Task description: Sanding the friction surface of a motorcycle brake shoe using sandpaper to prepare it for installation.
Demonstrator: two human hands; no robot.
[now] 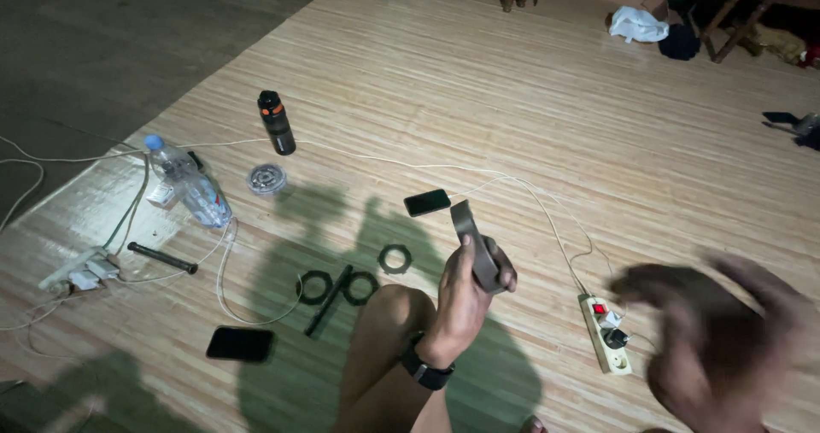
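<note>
**Gripping a dark bar over a cluttered floor**

Sitting on the bamboo-mat floor [530, 117], the person raises the left hand [465, 301] closed around a flat dark metal bar [475, 243], which sticks up and away from the knee. The right hand [717, 330] is a blur off to the right, fingers seemingly spread and holding nothing, though the smear makes that uncertain.

A judgement on risk: the right hand sweeps close to the power strip [608, 335] just left of it, and could snag the white cable [547, 219] running beyond the left hand, tugging the small phone [426, 202] lying past the bar. If the grip slackens, the bar could drop onto the knee or the black rings [395, 259] and rod [329, 301] lying left of the left hand. Farther left, the plastic bottle [192, 185] lies among more cords.
</note>
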